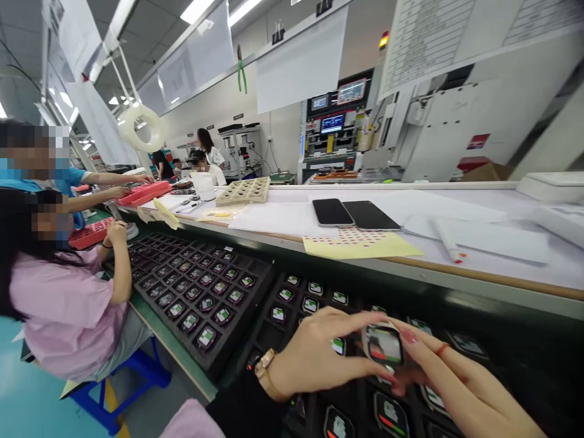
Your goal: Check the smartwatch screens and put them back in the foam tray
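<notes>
A square smartwatch case [384,345] with a lit screen is held up above a black foam tray [268,334]. My left hand [314,353] grips its left side between thumb and index finger. From the other side, my right hand [456,374] closes its fingers on the same case, with the thumb near the upper edge. Beneath both hands, similar watch cases sit in the tray's slots, such as one watch case [391,415] with a lit screen; my hands hide part of the tray. A watch with a gold-coloured band [270,377] is on my left wrist.
Another foam tray [255,274] full of watch cases lies to the left. Beyond a raised shelf edge [438,281] are two phones [332,213], a yellow dotted sheet [365,244] and a beige slotted tray [243,190]. A person in pink [68,298] sits at left.
</notes>
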Demonstrator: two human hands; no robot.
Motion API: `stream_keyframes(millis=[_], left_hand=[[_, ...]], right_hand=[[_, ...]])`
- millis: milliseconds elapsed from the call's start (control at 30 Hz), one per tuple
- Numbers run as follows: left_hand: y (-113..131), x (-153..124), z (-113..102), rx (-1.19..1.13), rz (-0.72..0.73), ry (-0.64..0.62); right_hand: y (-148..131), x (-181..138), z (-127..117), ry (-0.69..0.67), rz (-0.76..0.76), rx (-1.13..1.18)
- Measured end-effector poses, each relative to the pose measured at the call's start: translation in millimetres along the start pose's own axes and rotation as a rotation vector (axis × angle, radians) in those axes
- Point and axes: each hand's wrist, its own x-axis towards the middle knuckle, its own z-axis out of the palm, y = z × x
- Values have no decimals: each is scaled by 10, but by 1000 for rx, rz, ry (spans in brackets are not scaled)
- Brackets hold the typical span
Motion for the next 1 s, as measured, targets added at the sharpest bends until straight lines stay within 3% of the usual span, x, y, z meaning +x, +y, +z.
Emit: stream_keyframes(millis=[133, 233, 600, 833, 1000], left_hand=[[10, -21, -50, 11, -32, -12], [-48, -20, -55, 21, -58, -23], [-124, 34, 31, 69, 25, 9], [-179, 25, 11, 59, 2, -35], [-201, 42, -10, 49, -14, -27]], right_hand=[[-239, -135, 98, -85, -122, 18], [-314, -157, 123, -128, -123, 44], [-325, -129, 199, -189, -104, 189], [-294, -113, 277, -109, -169, 125], [-277, -99, 236, -199, -111, 119]])
